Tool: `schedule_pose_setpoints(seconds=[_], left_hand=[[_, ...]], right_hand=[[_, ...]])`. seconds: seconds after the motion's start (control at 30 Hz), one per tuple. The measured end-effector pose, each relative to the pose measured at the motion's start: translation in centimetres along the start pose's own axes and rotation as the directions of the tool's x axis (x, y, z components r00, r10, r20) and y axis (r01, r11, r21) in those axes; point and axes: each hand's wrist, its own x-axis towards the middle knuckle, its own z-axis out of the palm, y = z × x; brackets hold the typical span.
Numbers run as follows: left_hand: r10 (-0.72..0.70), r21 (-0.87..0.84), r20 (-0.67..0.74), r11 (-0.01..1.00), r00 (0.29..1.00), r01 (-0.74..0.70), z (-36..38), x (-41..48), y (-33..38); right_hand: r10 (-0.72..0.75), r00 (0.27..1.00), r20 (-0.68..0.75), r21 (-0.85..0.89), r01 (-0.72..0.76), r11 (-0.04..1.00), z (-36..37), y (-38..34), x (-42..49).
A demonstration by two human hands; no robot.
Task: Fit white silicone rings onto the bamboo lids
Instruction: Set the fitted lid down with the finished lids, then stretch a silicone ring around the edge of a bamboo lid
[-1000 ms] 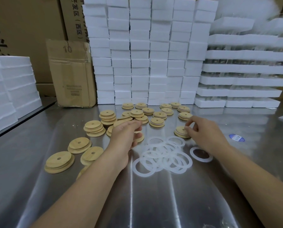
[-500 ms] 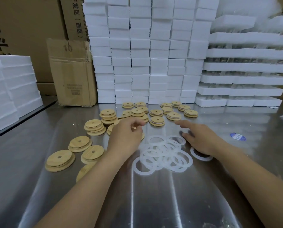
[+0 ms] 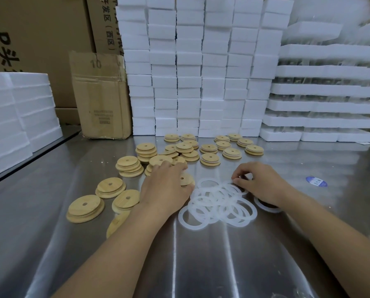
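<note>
My left hand [image 3: 165,186] lies palm-down, fingers curled over a bamboo lid [image 3: 185,179] on the steel table [image 3: 201,265]. My right hand [image 3: 263,184] pinches the edge of one silicone ring [image 3: 241,186] atop the ring pile [image 3: 218,203], fingertips [image 3: 235,179] nearly closed.

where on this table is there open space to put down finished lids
Bare steel table lies near, between the forearms, and right of the right hand around the blue sticker. Crowded: ring pile and bamboo lids by the left hand.
</note>
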Motion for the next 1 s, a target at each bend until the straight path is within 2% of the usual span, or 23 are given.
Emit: schedule_pose_setpoints(seconds=[0.13,0.27,0.33,0.43,0.5,0.57,0.67,0.83,1.0], left_hand=[[-0.091,-0.083,0.035,0.992,0.995,0.093,0.2,0.3,-0.2],[-0.165,-0.283,-0.010,0.946,0.986,0.155,0.3,0.6,-0.3],[-0.197,-0.435,-0.038,0.886,0.980,0.161,0.1,0.8,-0.2],[-0.271,-0.700,-0.054,0.697,0.961,0.157,-0.2,1.1,0.3],[-0.330,-0.851,0.007,0.493,0.944,0.179,-0.4,1.2,0.6],[-0.356,-0.932,0.102,0.291,0.929,0.214,-0.5,1.2,0.8],[-0.346,-0.963,0.163,0.150,0.924,0.225,-0.3,1.0,1.0],[-0.312,-0.972,0.190,0.073,0.931,0.222,-0.3,0.5,1.9],[-0.260,-0.969,0.195,0.097,0.946,0.227,0.1,0.3,2.6]], right_hand=[[0.018,1.000,-0.015,-0.007,-0.018,1.000,0.3,-0.6,-0.2],[-0.025,0.993,-0.116,0.043,0.030,0.999,0.3,-1.6,-0.6],[-0.050,0.983,-0.175,0.075,0.064,0.995,0.5,-2.2,-0.7],[-0.091,0.958,-0.271,0.096,0.121,0.988,0.9,-3.0,-0.9],[-0.114,0.939,-0.325,0.103,0.155,0.983,1.2,-3.5,-0.9],[-0.132,0.918,-0.374,0.104,0.182,0.978,1.3,-3.9,-0.9],[-0.153,0.881,-0.447,0.097,0.217,0.971,1.1,-4.5,-1.0],[-0.160,0.840,-0.519,0.149,0.273,0.950,0.8,-5.5,-1.4],[-0.140,0.862,-0.487,0.289,0.310,0.906,0.7,-6.8,-1.9]])
